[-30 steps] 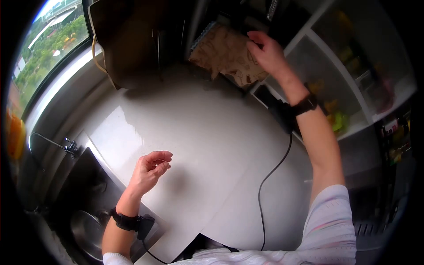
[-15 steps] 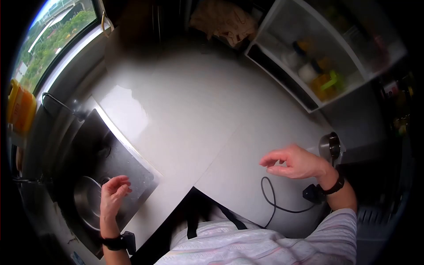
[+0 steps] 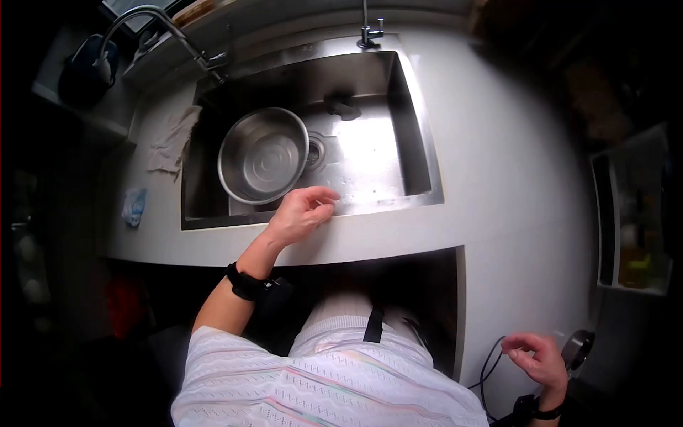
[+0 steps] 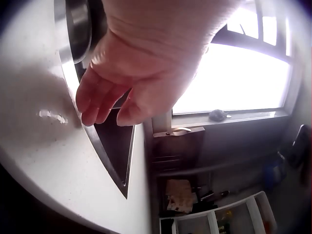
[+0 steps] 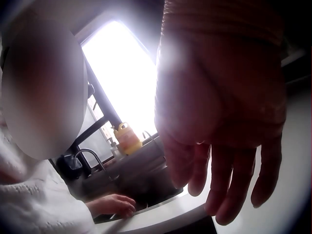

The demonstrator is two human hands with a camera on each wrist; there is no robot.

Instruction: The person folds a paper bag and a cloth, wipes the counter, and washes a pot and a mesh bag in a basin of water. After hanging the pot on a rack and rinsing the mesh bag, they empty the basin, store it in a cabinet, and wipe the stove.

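Note:
My left hand (image 3: 302, 215) hangs over the front rim of the steel sink (image 3: 416, 85) in the head view. Its fingers are loosely bent and hold nothing; the left wrist view shows the fingertips (image 4: 89, 118) by the sink edge. Behind that hand, a round metal basin (image 3: 263, 158) stands tilted in the left part of the sink. Far to the right, my right hand (image 3: 541, 359) hovers above the counter, empty and relaxed. In the right wrist view its fingers (image 5: 236, 187) droop downward. A small metal pan (image 3: 578, 349) is just beside it.
A curved faucet (image 3: 153, 10) and a smaller tap (image 3: 369, 34) stand behind the sink. A beige cloth (image 3: 173, 142) and a bluish crumpled piece (image 3: 133, 206) lie on the left counter. A black cable (image 3: 484, 373) trails near my right hand. White shelving (image 3: 601, 213) stands at right.
The head view has turned left towards the sink. My right hand has drawn back from the brown patterned bag at the rear counter. The left hand is now at the sink's front rim.

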